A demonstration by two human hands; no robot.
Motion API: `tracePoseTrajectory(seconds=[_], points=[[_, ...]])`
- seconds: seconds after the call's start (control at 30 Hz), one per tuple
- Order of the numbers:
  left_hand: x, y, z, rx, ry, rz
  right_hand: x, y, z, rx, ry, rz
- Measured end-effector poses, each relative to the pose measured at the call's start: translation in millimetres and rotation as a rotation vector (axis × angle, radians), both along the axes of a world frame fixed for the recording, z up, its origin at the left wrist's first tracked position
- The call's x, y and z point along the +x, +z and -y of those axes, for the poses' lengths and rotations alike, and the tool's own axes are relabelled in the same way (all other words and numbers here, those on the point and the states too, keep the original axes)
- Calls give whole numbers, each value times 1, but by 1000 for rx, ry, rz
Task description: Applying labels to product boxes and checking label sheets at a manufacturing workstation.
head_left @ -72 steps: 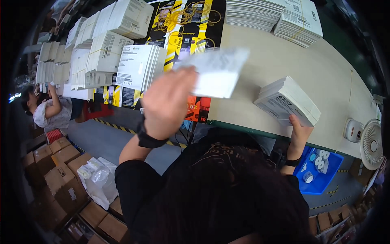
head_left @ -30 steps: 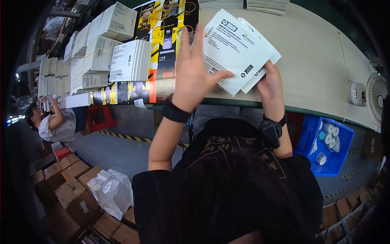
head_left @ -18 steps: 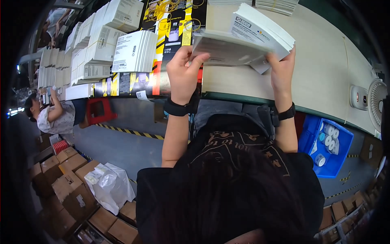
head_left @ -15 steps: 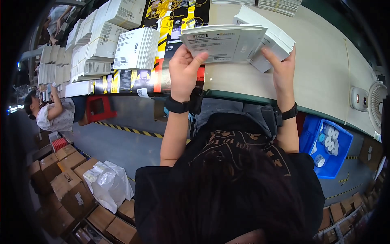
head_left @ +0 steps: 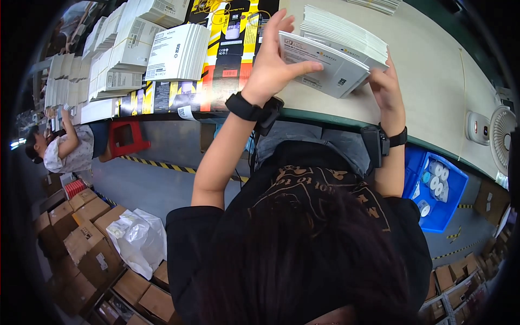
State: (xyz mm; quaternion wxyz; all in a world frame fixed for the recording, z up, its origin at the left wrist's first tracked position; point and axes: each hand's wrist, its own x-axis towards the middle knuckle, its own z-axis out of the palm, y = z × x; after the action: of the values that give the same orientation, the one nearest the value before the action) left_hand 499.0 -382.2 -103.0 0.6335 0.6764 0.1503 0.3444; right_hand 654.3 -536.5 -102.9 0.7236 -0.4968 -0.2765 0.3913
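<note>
Over the worktable, a thick stack of thin white printed cartons (head_left: 346,40) stands on edge, its many layers showing along the top. A thinner bunch of the same cartons (head_left: 319,67) lies against its near side, slightly askew. At the bunch's left end is my left hand (head_left: 273,59), fingers stretched up and apart, thumb lying across the printed front. My right hand (head_left: 387,89) grips the right end, its fingers bent around the near corner and partly hidden.
Banded stacks of white cartons (head_left: 132,46) crowd the table's left side beside a loose stack (head_left: 176,51). Rubber bands (head_left: 222,13) lie on black-yellow printed sheets (head_left: 230,49). A small fan (head_left: 504,132) stands far right; a blue bin (head_left: 447,197) sits below. Another person (head_left: 67,146) works at left.
The thinner bunch, held tilted in my left hand before, has come down against the thick stack's near side. My left hand has risen, its fingers spreading; the stack has turned more upright.
</note>
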Motion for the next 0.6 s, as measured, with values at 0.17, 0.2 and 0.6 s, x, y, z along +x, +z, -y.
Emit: tracePoseTrajectory(seconds=[0.17, 0.2, 0.6], points=[[7, 9, -16, -26, -241, -214, 3, 5, 0, -43, 121, 42], [9, 11, -19, -16, -316, -268, 2, 6, 1, -83, 78, 22], [11, 8, -5, 246, -204, 1, -12, 10, -14, 237, -69, 128]])
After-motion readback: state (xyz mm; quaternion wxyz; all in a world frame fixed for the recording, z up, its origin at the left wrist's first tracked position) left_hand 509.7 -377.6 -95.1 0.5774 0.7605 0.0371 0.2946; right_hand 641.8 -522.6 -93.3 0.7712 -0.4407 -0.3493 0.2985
